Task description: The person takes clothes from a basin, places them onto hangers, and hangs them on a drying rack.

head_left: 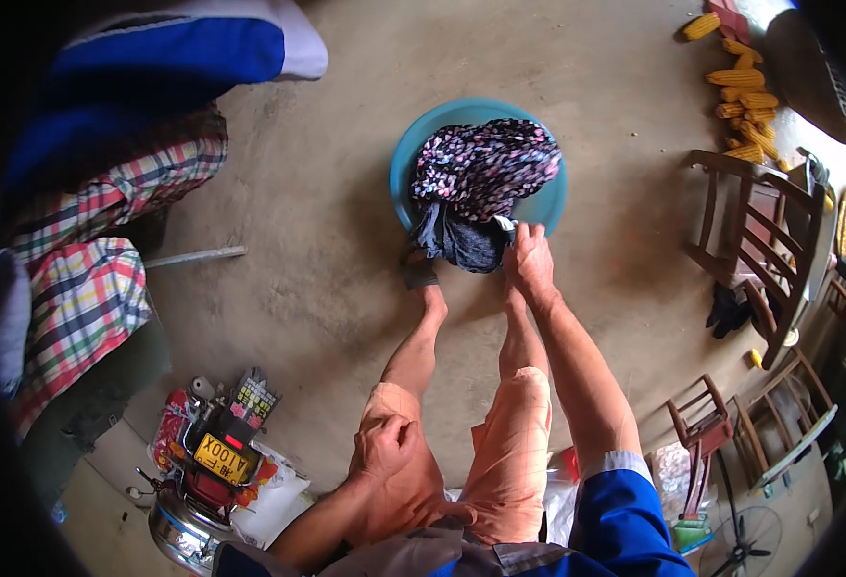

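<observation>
A blue-green plastic basin (403, 159) sits on the floor in front of my feet, with clothes in it. On top lies a dark garment with a pink and white speckled print (485, 163), blurred at its right side. A plain dark garment (471, 242) hangs over the basin's near rim, with a small white patch (505, 223) by its right end. My right hand (530, 260) is closed at that end, pinching the dark garment. My left hand (384, 447) rests on my left thigh, its fingers curled in a loose fist with nothing showing in them.
Checked cloths (86, 308) and a blue cloth (168, 58) hang at the left. A motorbike (202, 481) stands at the lower left. Corn cobs (745, 96) lie at the far right, near a wooden chair (759, 231). A small wooden stool (702, 423) and a fan (742, 548) stand at the lower right.
</observation>
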A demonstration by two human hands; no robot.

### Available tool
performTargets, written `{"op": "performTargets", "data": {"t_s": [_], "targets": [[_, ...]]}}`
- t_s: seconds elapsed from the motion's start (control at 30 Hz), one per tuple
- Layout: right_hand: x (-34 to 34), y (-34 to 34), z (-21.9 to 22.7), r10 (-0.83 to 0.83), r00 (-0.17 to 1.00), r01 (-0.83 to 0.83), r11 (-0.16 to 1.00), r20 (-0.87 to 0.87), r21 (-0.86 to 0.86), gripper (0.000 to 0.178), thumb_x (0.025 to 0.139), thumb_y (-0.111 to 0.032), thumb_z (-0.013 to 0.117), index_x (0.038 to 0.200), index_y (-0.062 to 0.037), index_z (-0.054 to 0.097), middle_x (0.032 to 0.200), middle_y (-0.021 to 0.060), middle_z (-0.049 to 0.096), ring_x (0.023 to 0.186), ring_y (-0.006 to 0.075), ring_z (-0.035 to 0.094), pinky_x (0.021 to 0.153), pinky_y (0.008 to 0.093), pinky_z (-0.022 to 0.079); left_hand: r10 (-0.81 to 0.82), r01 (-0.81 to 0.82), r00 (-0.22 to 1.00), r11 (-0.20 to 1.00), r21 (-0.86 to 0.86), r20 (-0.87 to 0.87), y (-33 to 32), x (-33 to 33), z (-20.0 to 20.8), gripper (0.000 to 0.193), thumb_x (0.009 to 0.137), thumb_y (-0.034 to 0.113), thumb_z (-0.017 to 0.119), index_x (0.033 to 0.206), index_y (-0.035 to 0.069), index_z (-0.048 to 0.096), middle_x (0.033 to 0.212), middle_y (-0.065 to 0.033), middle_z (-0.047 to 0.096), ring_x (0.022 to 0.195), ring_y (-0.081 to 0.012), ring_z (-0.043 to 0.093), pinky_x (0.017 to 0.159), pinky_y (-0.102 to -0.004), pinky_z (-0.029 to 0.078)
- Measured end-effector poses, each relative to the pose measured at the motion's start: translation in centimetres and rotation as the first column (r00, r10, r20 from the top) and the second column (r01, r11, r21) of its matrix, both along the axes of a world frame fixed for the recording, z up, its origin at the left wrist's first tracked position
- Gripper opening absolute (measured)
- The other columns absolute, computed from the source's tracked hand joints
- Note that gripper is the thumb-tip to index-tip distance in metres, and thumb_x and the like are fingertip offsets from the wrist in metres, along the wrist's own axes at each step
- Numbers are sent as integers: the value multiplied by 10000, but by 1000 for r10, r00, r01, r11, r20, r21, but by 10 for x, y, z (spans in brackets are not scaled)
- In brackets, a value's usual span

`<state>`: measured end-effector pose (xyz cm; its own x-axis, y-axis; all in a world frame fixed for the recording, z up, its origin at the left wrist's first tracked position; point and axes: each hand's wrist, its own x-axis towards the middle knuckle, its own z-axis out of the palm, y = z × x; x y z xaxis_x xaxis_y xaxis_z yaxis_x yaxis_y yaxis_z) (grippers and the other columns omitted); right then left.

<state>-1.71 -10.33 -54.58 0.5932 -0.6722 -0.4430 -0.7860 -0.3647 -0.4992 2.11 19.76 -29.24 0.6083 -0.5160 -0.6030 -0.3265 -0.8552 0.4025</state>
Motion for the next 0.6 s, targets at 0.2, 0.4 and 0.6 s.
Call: {"op": "performTargets", "data": {"t_s": [0.2,0.4,0.6], "targets": [[-1,71,-69,290,886,-193,940,-363,281,405,891,-176,527,1292,-125,504,1256,214,471,1139,393,523,881,508,475,73,-74,997,997,8,37,18,3,-8,110,792,170,717,739,100,649,623,-101,637,560,-298,652,516,-391,520],[32,72,-97,609,662,-508,793,-437,336,312,886,-200,552,1194,-193,598,1341,133,477,1224,326,470,916,500,429,104,-104,995,992,75,11,29,8,-6,109,771,236,739,767,144,681,665,-104,663,600,-328,657,548,-432,541],[17,50,-45,220,947,-296,881,233,370,295,732,-164,653,930,-8,501,869,245,599,810,451,595,719,476,495,71,-69,996,997,-34,48,11,11,-6,138,804,160,714,718,96,627,582,-96,603,515,-298,623,490,-388,503]]}}
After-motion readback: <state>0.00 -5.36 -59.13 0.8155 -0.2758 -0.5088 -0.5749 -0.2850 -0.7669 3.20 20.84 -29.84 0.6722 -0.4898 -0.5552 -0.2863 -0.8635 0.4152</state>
